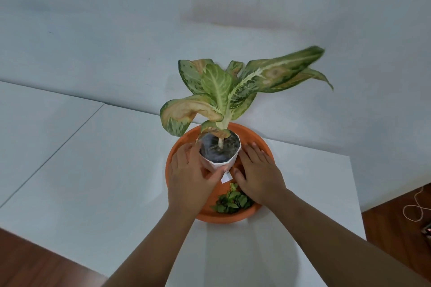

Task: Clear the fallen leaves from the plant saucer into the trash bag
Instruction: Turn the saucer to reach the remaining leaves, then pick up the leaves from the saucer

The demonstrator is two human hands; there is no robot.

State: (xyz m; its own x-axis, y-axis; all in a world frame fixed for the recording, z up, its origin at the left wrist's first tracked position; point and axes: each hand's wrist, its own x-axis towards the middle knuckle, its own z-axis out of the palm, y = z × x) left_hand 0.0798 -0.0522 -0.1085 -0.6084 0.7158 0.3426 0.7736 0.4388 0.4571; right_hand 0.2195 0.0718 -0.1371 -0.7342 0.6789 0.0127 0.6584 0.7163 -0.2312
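An orange plant saucer (255, 137) sits on a white table. In it stands a white pot (220, 163) of dark soil with a variegated green and yellow plant (219, 91). A small heap of fallen green leaves (233, 201) lies in the near part of the saucer. My left hand (189, 175) is wrapped around the pot's left side, thumb on its front. My right hand (256, 170) lies against the pot's right side, fingers spread, partly over the leaves. No trash bag is in view.
The white table (105, 170) ends at a corner on the right, with brown wooden floor (401, 228) beyond. A loop of thin string (414, 211) lies on that floor. A pale wall (140, 30) rises directly behind the plant.
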